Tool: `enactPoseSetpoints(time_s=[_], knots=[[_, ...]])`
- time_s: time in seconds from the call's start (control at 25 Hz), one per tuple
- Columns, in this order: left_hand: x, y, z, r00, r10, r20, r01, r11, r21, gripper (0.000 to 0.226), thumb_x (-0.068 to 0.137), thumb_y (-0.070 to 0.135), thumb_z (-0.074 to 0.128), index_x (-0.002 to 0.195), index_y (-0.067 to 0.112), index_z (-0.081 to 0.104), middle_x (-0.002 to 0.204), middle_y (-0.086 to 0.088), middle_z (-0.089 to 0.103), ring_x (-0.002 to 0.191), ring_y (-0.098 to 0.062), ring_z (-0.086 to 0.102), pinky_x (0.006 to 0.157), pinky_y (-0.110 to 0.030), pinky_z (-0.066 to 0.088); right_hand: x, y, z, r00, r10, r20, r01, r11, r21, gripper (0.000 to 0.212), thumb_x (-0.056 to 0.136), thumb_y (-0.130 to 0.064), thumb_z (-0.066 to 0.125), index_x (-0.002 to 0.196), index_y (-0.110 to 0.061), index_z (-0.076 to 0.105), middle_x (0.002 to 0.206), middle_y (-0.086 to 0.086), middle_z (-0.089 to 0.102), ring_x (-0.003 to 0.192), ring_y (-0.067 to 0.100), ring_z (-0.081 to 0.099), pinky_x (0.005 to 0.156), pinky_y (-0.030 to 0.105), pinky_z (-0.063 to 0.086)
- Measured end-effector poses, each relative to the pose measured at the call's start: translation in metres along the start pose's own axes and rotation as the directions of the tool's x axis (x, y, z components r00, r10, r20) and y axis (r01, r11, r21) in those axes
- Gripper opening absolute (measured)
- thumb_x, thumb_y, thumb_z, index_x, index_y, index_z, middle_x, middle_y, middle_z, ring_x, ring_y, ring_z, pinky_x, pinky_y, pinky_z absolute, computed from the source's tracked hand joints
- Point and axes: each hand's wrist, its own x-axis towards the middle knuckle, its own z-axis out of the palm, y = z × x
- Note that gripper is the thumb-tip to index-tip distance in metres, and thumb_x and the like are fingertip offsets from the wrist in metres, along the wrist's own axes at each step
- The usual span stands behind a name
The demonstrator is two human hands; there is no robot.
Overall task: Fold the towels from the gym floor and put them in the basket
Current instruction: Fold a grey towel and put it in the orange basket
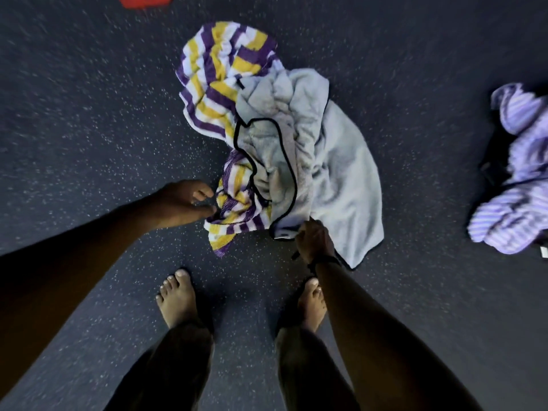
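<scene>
A crumpled pale grey towel [335, 161] with a black edge lies on the dark speckled gym floor, over a purple, yellow and white striped towel [216, 69]. My right hand [312, 240] grips the grey towel's near corner. My left hand [184, 200] reaches toward the striped towel's near end [234, 215], fingers loosely curled just beside the cloth and holding nothing. No basket is in view.
A lilac striped towel [516, 185] lies bunched at the right edge over something dark. A red object [145, 0] shows at the top left edge. My bare feet [178, 298] stand just in front of the towels, on the speckled floor [89, 129].
</scene>
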Motion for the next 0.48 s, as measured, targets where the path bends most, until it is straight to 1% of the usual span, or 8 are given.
enactPoseSetpoints(time_s=[0.08,0.16,0.24,0.32,0.36,0.4,0.44,0.48], knots=[[0.002,-0.007,-0.014,0.989,0.138,0.047,-0.141,0.987,0.075,0.039,0.088,0.002,0.052,0.124,0.005,0.036,0.12,-0.028,0.051,0.108,-0.047,0.05,0.088,-0.063,0.04,-0.018,-0.025,-0.039,0.992,-0.072,-0.1,0.071,0.997,-0.018,0.045,0.094,-0.031,0.035,0.12,0.0,0.055,0.118,0.024,0.053,0.107,0.041,0.054,0.082,0.042,0.046],[-0.01,-0.026,-0.01,0.961,0.246,0.127,-0.262,0.956,0.131,0.044,0.088,0.003,0.052,0.125,0.009,0.029,0.12,-0.027,0.051,0.108,-0.046,0.05,0.09,-0.064,0.04,-0.036,-0.05,-0.085,0.959,-0.178,-0.219,0.198,0.978,0.072,0.059,0.089,-0.037,0.025,0.107,0.009,0.058,0.098,0.03,0.061,0.086,0.044,0.062,0.065,0.042,0.049],[-0.038,0.078,-0.089,0.897,0.388,0.213,-0.407,0.912,0.049,0.044,0.09,0.012,0.049,0.123,0.019,0.021,0.118,-0.022,0.052,0.107,-0.04,0.052,0.095,-0.062,0.039,-0.054,-0.079,-0.146,0.933,-0.162,-0.321,0.234,0.952,0.198,0.057,0.089,-0.037,0.024,0.097,0.008,0.058,0.085,0.03,0.064,0.077,0.046,0.062,0.06,0.04,0.043],[-0.082,0.232,-0.221,0.753,0.571,0.326,-0.623,0.779,0.076,0.03,0.093,0.017,0.055,0.116,0.022,0.036,0.105,-0.007,0.054,0.101,-0.023,0.054,0.098,-0.039,0.042,-0.075,-0.11,-0.213,0.929,-0.202,-0.31,0.28,0.932,0.229,0.059,0.091,-0.045,0.025,0.093,0.004,0.058,0.081,0.027,0.064,0.078,0.044,0.061,0.063,0.039,0.038],[-0.108,0.316,-0.285,0.696,0.64,0.326,-0.689,0.723,0.053,0.027,0.09,0.017,0.064,0.112,0.019,0.048,0.101,-0.003,0.055,0.097,-0.018,0.055,0.089,-0.027,0.045,-0.085,-0.125,-0.252,0.925,-0.239,-0.295,0.311,0.923,0.227,0.056,0.092,-0.049,0.034,0.09,0.001,0.059,0.08,0.023,0.064,0.079,0.04,0.062,0.064,0.035,0.037],[-0.145,0.375,-0.34,0.719,0.592,0.366,-0.626,0.779,-0.032,0.032,0.083,0.021,0.073,0.109,0.015,0.055,0.101,-0.005,0.058,0.096,-0.018,0.057,0.085,-0.024,0.047,-0.099,-0.142,-0.293,0.93,-0.259,-0.263,0.319,0.922,0.22,0.051,0.089,-0.051,0.051,0.089,-0.001,0.06,0.082,0.018,0.065,0.082,0.033,0.064,0.066,0.031,0.038],[-0.18,0.397,-0.385,0.673,0.599,0.434,-0.623,0.776,-0.105,0.042,0.074,0.03,0.077,0.108,0.011,0.059,0.102,-0.009,0.061,0.095,-0.021,0.058,0.086,-0.028,0.048,-0.112,-0.158,-0.334,0.94,-0.28,-0.195,0.315,0.932,0.179,0.049,0.081,-0.05,0.065,0.092,-0.001,0.063,0.087,0.014,0.066,0.086,0.026,0.064,0.069,0.029,0.041],[-0.2,0.415,-0.419,0.626,0.669,0.401,-0.663,0.727,-0.178,0.052,0.069,0.038,0.076,0.108,0.008,0.059,0.103,-0.013,0.061,0.094,-0.022,0.057,0.088,-0.032,0.049,-0.124,-0.172,-0.372,0.938,-0.321,-0.135,0.337,0.934,0.119,0.052,0.074,-0.049,0.07,0.095,-0.001,0.065,0.094,0.014,0.067,0.092,0.026,0.064,0.073,0.031,0.044]])
